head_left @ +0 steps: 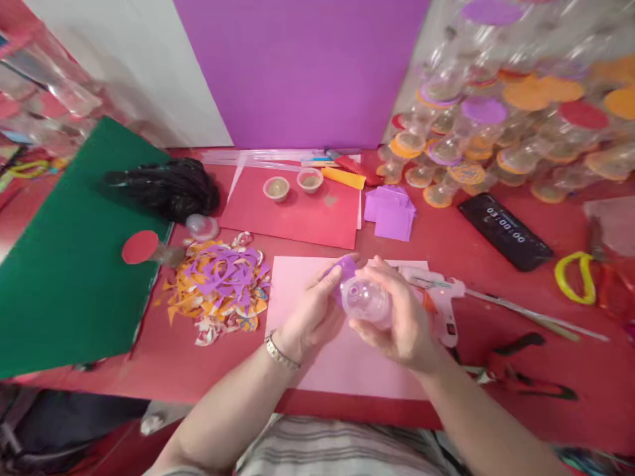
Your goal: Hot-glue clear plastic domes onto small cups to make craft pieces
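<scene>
My left hand [315, 301] pinches a piece of purple paper [346, 270] over the pink sheet [317, 370]. Beside it, my right hand [401, 317] is wrapped round a clear plastic cup [366, 301] with a rounded end and a small ring mark. The cup and the purple paper meet between the two hands; whether they are stuck together I cannot tell. Just right of my right hand lies a white glue gun [449, 304], with a clear glue stick [536, 314] near it.
Paper scraps [223, 281] lie left, by a black plastic bag [169, 188] and green board [74, 277]. Two small cups [276, 189] stand on red card [297, 221]. Purple squares [391, 215], a phone [505, 231], scissors [575, 277] and stacked clear cups [476, 132] are right.
</scene>
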Demonstrator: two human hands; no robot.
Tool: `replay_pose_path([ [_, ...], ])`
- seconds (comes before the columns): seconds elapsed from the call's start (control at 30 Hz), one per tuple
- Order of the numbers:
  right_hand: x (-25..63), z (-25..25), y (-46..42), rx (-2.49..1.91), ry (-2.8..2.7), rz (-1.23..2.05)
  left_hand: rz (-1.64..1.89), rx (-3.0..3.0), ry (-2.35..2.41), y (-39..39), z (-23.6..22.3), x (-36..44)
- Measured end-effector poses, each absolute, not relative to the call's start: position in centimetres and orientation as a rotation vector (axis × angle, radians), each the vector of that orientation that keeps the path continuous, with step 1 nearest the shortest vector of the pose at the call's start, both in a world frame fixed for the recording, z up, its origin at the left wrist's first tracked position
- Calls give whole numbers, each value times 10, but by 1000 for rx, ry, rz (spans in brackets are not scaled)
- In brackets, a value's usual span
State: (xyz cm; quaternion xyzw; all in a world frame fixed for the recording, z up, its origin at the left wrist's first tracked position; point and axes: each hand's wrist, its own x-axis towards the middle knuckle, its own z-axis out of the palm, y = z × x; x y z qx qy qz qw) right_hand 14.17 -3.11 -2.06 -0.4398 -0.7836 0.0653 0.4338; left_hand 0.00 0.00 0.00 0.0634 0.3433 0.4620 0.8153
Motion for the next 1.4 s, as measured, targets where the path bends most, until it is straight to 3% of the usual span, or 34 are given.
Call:
replay_pose_path([
  [0.27, 141, -23, -29, -1096, -1920, 256, 982, 203, 794, 2, -3, -1],
  [1.4, 137, -28, -27, -1046, -1866, 130, 1041, 355, 777, 3, -11, -2],
])
